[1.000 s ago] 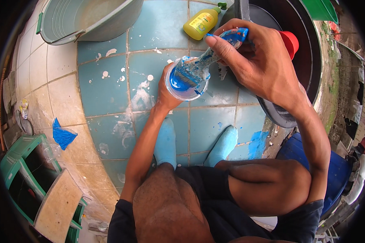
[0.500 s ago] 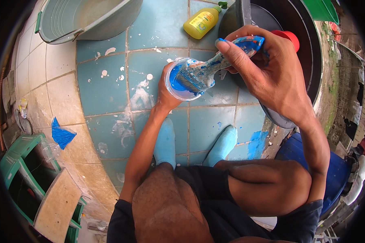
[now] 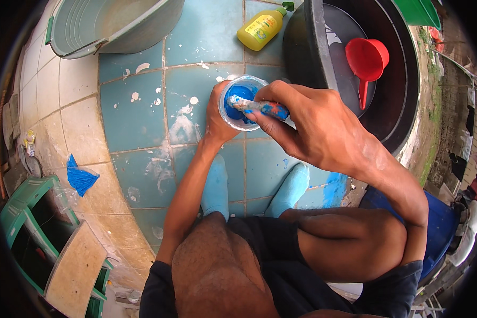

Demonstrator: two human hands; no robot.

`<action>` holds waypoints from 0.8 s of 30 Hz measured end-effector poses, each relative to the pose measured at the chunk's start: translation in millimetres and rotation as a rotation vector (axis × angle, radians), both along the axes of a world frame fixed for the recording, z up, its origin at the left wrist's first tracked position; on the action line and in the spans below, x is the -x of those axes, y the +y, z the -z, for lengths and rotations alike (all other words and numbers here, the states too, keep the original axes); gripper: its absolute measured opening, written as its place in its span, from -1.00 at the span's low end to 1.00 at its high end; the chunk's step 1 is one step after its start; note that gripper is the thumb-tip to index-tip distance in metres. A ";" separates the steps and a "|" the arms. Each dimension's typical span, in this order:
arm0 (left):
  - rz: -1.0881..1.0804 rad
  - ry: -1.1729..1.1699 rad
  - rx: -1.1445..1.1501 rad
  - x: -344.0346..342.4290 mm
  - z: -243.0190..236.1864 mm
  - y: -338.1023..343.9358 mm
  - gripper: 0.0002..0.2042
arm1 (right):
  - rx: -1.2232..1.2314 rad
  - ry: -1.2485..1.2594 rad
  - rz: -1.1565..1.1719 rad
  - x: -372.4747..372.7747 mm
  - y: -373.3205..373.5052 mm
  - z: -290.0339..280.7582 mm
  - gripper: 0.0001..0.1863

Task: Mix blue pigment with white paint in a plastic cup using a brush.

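My left hand (image 3: 218,116) is wrapped round a clear plastic cup (image 3: 220,108) with blue paint (image 3: 242,88) inside. A paint-smeared brush (image 3: 273,109) dips into the cup, its handle blotched with blue, white and orange. My right hand (image 3: 307,114) grips that handle between thumb and fingers, just over the cup's right rim. The bristles are down in the cup and hidden from sight. Below the cup, the tiled floor (image 3: 206,175) carries white splashes and blue smears.
At the right stands a large black basin (image 3: 413,90) with a red dipper (image 3: 367,59) in it. A yellow pump bottle (image 3: 261,31) lies beside it. A grey tub (image 3: 79,47) is at upper left, a blue plastic bag (image 3: 81,177) and green stool (image 3: 29,206) lower down.
My right hand has come down and toward the cup, and the brush bristles have gone from the rim to inside it. The red dipper is now uncovered.
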State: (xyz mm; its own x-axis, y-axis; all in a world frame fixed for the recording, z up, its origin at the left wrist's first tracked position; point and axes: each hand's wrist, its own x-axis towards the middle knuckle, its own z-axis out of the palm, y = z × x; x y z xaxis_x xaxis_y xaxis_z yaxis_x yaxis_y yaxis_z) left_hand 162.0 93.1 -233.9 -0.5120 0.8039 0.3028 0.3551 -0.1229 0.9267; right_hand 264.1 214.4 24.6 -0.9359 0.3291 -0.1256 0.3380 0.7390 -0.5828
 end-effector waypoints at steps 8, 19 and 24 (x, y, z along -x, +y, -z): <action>0.098 -0.124 0.110 -1.1 38.2 -6.5 -0.02 | -0.005 0.024 -0.053 -4.6 9.5 19.2 -0.73; 0.003 0.105 0.069 -4.8 20.8 -9.4 -0.06 | -0.104 0.042 0.020 -6.3 -9.2 -26.2 -0.76; -0.088 0.030 -0.105 -12.1 20.6 -5.5 -0.07 | -0.005 0.103 0.092 -7.7 -15.2 -9.1 -0.77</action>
